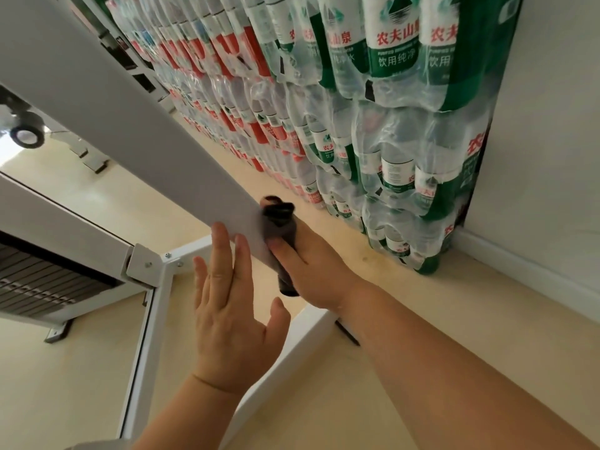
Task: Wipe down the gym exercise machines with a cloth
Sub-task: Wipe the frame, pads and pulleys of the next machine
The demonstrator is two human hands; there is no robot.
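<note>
Dark cloth, bunched, pressed against side edge of machine frame. Frame: white painted metal, broad beam slanting above bolted floor rails.

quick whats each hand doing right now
Left hand: open, fingers flat on the beam.
Right hand: grips the cloth against the beam's edge.

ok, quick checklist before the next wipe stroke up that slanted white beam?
1. Cloth gripped in right hand: ok.
2. Cloth against the slanted beam: ok, pressed at its lower right edge.
3. Left hand steadying the beam: ok, straight fingers on its face.
4. Beam face above the cloth unobstructed: ok, bare as far as visible.
5. Gap to the bottled-water packs: ok, hand is apart from them.
6. Cloth damp or clean enough: cannot tell.
</note>
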